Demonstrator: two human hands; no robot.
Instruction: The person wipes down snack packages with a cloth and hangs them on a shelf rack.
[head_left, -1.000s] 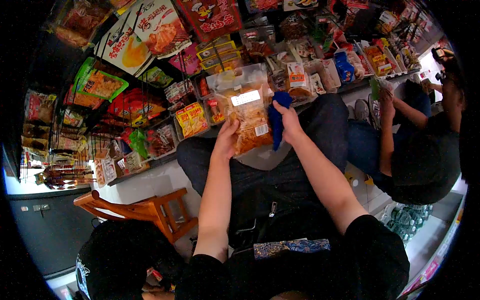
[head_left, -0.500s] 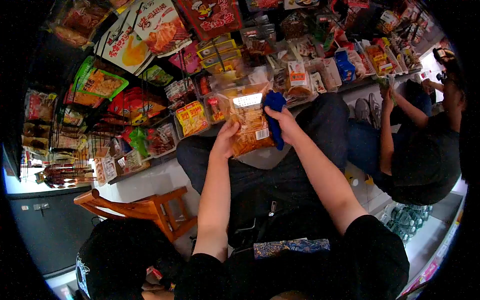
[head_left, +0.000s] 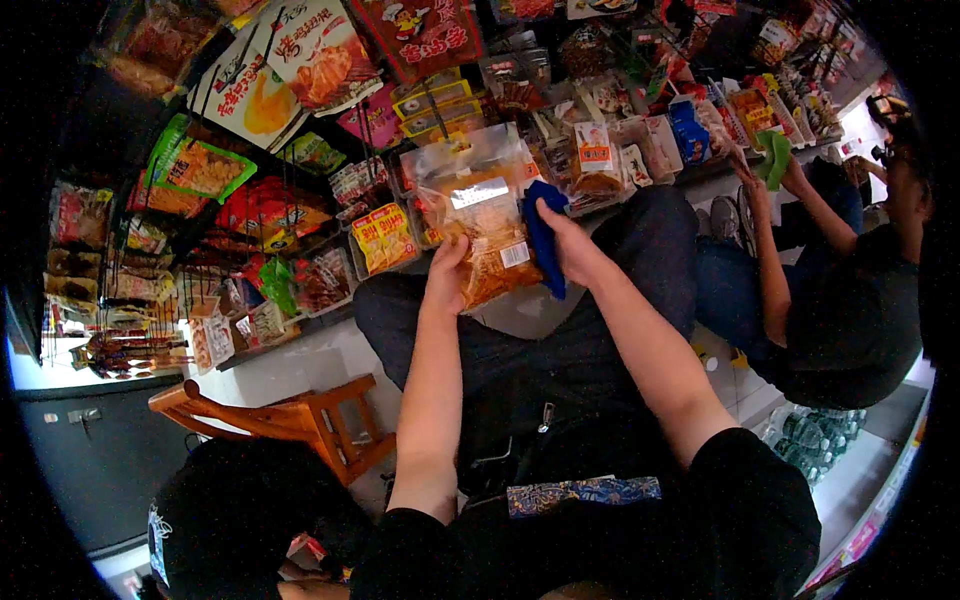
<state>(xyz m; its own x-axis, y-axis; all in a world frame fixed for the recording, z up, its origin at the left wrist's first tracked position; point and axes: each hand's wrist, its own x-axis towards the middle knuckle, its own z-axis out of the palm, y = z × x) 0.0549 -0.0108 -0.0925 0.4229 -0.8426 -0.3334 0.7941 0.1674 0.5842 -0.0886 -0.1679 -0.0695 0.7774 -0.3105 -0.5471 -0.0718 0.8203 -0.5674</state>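
A clear plastic bag of orange-brown food (head_left: 490, 255), with a white label and a barcode, is held upright over my lap. My left hand (head_left: 448, 275) grips its left edge, thumb on the front. A dark blue cloth (head_left: 543, 240) is bunched in my right hand (head_left: 575, 248) and lies against the bag's right edge. The fingers of my right hand are partly hidden behind the cloth. Just beyond the bag are trays of packaged snacks.
Hanging snack packets (head_left: 330, 60) and shelf trays (head_left: 385, 240) fill the front. A wooden chair (head_left: 300, 420) stands at left, near a person in black (head_left: 250, 510). At right another person (head_left: 840, 320) holds a green cloth (head_left: 773, 160). Bottled water (head_left: 815, 435) lies at lower right.
The bag has shifted slightly left and tilted, and my right hand has moved a little left with the blue cloth. The person at right has moved their hands, with the green cloth now spread.
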